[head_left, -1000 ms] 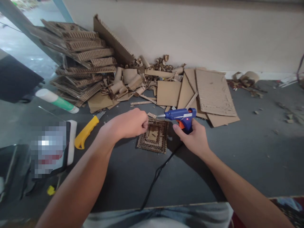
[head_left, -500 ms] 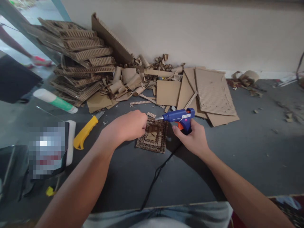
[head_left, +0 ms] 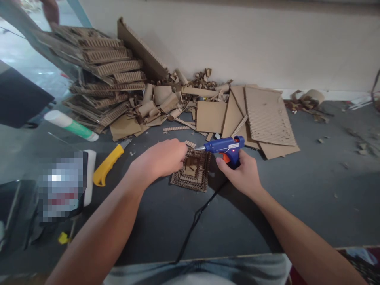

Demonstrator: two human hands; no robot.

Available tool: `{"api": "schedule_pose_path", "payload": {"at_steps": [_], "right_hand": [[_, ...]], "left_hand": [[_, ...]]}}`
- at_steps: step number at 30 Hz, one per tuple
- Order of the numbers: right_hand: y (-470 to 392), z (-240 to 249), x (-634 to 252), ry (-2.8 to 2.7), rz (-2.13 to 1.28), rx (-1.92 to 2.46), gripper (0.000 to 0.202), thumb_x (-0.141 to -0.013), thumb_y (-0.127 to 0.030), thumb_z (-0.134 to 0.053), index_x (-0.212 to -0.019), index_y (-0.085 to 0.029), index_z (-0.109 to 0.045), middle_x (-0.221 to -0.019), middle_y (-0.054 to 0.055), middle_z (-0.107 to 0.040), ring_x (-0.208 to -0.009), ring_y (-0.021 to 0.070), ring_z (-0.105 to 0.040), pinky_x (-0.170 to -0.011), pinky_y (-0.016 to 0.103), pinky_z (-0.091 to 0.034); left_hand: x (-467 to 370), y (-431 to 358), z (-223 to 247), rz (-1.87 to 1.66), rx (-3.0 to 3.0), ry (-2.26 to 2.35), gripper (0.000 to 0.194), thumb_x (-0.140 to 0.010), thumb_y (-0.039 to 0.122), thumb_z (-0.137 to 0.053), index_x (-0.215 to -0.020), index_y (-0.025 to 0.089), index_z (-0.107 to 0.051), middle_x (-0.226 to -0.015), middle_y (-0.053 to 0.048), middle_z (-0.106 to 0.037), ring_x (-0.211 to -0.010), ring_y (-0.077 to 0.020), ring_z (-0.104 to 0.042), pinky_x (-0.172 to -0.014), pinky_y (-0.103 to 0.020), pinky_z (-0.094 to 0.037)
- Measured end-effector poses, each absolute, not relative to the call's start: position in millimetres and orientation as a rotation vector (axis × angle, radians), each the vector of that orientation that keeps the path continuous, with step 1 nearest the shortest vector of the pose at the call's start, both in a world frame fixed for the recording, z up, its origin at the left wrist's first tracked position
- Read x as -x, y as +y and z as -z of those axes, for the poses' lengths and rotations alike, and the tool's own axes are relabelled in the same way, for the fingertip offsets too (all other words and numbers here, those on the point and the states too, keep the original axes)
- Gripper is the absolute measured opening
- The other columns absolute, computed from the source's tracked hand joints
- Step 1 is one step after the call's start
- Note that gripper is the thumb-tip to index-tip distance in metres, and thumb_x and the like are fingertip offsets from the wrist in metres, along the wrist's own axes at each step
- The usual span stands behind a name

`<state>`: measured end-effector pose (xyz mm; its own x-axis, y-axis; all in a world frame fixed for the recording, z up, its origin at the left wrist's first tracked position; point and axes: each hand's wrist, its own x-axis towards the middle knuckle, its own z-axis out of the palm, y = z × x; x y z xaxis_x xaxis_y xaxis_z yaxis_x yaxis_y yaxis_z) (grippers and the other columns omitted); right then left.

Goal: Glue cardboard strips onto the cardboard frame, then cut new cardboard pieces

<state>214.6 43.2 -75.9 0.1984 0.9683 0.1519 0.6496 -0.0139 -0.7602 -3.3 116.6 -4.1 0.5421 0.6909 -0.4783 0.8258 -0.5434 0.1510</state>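
Note:
A blue glue gun [head_left: 220, 145] with an orange trigger and a lit red light is in my right hand [head_left: 245, 172], its metal nozzle pointing left. Below the nozzle, a square, stepped piece of layered corrugated cardboard [head_left: 190, 184] lies on the dark table. My left hand [head_left: 166, 158] is closed at the piece's upper left edge, fingers curled down. What its fingertips pinch, if anything, is hidden. A short corrugated strip [head_left: 190, 143] lies just behind the piece. The gun's black cord [head_left: 197, 215] runs toward the table's front edge.
A yellow utility knife [head_left: 108, 164], a phone-like device with a blurred screen [head_left: 62, 186] and a white-green tube [head_left: 71, 126] lie left. Behind are stacked cardboard frames [head_left: 107, 67], rolled scraps [head_left: 163, 99] and flat sheets [head_left: 270, 114]. Part of another person shows at upper left.
My left hand has shifted very slightly right over the cardboard piece. The glue gun stays almost where it was. At upper left, the other person's limb has moved.

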Motion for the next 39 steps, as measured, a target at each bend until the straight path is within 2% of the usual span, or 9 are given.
{"api": "schedule_pose_path", "payload": {"at_steps": [5, 11, 16, 23, 33, 39], "right_hand": [[44, 76, -215, -1.531, -0.550, 1.751, 0.031, -0.074, -0.049, -0.065, -0.073, -0.019, -0.058, -0.050, -0.007, -0.042, -0.047, 0.0097, -0.037, -0.048, 0.025, -0.033], [44, 77, -215, -1.556, -0.506, 1.760, 0.032, -0.074, -0.051, -0.064, -0.067, -0.021, -0.052, -0.048, -0.008, -0.039, -0.044, 0.0092, -0.034, -0.045, 0.025, -0.031], [44, 77, -213, -1.563, -0.513, 1.756, 0.034, -0.075, -0.052, -0.063, -0.066, -0.022, -0.051, -0.047, -0.008, -0.039, -0.043, 0.0094, -0.035, -0.044, 0.025, -0.030], [45, 77, -213, -1.568, -0.497, 1.739, 0.036, -0.075, -0.052, -0.064, -0.063, -0.023, -0.047, -0.047, -0.008, -0.039, -0.043, 0.0094, -0.035, -0.044, 0.025, -0.030], [44, 77, -214, -1.576, -0.494, 1.724, 0.035, -0.076, -0.051, -0.065, -0.065, -0.023, -0.047, -0.048, -0.008, -0.041, -0.043, 0.0096, -0.036, -0.044, 0.025, -0.030], [45, 76, -214, -1.583, -0.514, 1.726, 0.034, -0.076, -0.050, -0.066, -0.066, -0.023, -0.048, -0.048, -0.007, -0.041, -0.043, 0.0098, -0.035, -0.044, 0.025, -0.030]], "left_hand": [[1, 115, 4, 0.531, -2.414, 1.306, 0.015, -0.074, 0.009, -0.054, -0.064, 0.018, -0.059, -0.064, -0.006, -0.055, -0.056, -0.0198, -0.054, -0.054, -0.031, -0.029], [0, 112, 2, 0.541, -2.427, 1.320, 0.016, -0.073, 0.007, -0.051, -0.062, 0.019, -0.056, -0.061, -0.006, -0.054, -0.054, -0.0194, -0.053, -0.051, -0.031, -0.027], [7, 117, 4, 0.472, -2.369, 1.316, 0.018, -0.076, 0.011, -0.054, -0.060, 0.019, -0.055, -0.060, -0.005, -0.056, -0.054, -0.0177, -0.054, -0.052, -0.031, -0.029], [19, 125, 5, 0.413, -2.299, 1.287, 0.014, -0.077, 0.012, -0.057, -0.079, 0.022, -0.067, -0.074, -0.003, -0.067, -0.065, -0.0169, -0.060, -0.057, -0.027, -0.036], [13, 123, 1, 0.390, -2.313, 1.214, 0.013, -0.079, 0.014, -0.056, -0.071, 0.021, -0.064, -0.070, -0.003, -0.064, -0.061, -0.0166, -0.059, -0.057, -0.028, -0.034], [10, 121, 1, 0.451, -2.341, 1.225, 0.020, -0.077, 0.014, -0.055, -0.057, 0.020, -0.052, -0.058, -0.002, -0.055, -0.051, -0.0156, -0.050, -0.054, -0.030, -0.029]]}}
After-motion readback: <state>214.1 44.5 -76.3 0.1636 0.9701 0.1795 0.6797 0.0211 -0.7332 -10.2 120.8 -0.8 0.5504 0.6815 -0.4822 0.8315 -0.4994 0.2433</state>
